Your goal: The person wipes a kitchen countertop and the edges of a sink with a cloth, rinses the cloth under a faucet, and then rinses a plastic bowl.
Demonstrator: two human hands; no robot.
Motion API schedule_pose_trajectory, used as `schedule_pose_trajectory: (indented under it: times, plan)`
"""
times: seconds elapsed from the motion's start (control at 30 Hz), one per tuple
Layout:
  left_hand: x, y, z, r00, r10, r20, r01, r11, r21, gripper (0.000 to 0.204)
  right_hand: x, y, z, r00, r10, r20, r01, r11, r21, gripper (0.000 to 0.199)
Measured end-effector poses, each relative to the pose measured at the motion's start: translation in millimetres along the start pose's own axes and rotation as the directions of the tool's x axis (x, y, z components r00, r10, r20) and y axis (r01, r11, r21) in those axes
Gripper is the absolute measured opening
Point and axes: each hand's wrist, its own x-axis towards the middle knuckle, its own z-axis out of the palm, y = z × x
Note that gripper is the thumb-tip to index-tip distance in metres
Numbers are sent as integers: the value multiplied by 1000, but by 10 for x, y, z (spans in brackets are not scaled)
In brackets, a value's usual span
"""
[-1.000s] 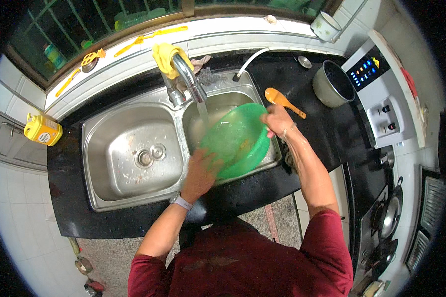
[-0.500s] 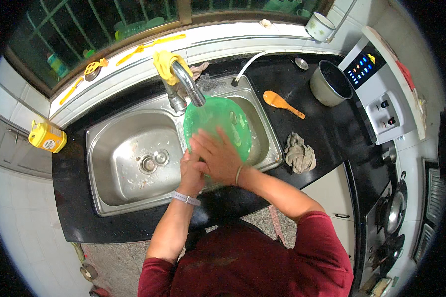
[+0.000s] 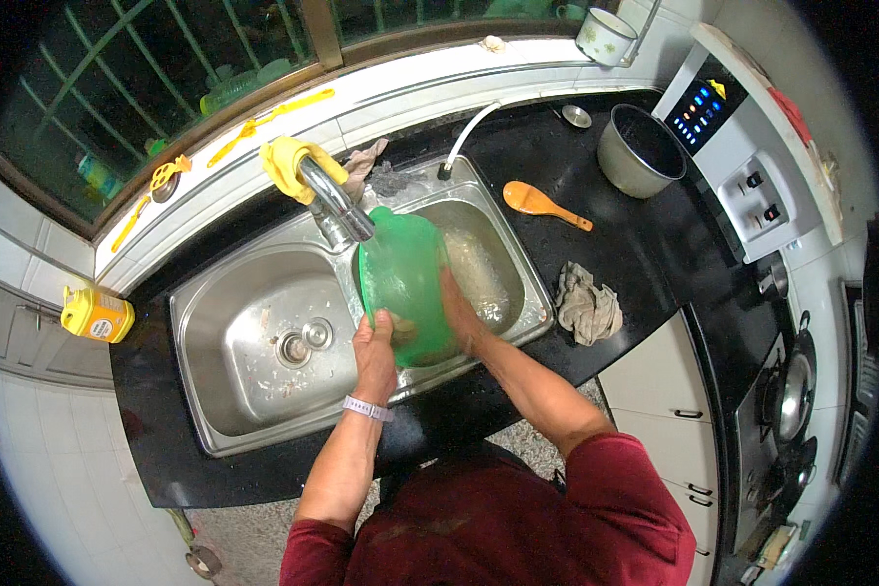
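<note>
Over the right sink bowl (image 3: 516, 293), a translucent green plastic basin (image 3: 405, 264) is tilted up on its side, below the tap (image 3: 337, 200). My left hand (image 3: 375, 352) grips its near left rim, thumb on one side; the fingers show dimly through the green plastic. Against the basin's right side rests my right hand (image 3: 459, 308), its fingers partly hidden behind the wall. Foamy, whitish water shows in the sink bowl just right of the basin. A yellow cloth (image 3: 298, 166) is draped over the tap.
The left sink bowl (image 3: 234, 361) has small scraps around its drain. On the black counter are a wooden rice paddle (image 3: 542, 203), a crumpled grey rag (image 3: 588, 305) and a deep pot (image 3: 640, 156). A yellow jug (image 3: 98, 314) stands at the left end.
The basin has gone from facing up to tilted on its side. My hands have parted from each other over it and now hold its left and right sides.
</note>
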Motion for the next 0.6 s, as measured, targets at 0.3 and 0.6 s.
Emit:
schedule_pose_trajectory:
  times: [0.3,0.6]
  plan:
    - [-55,-153,208,973,10,229,-77,955,285,16,1034,-765,-774,965,-254,69,261,884,-388,23]
    - [-18,-321,-49,991,34,130,-77,935,345,19,2243,-1129,799,821,-369,437,540,750,-382,74]
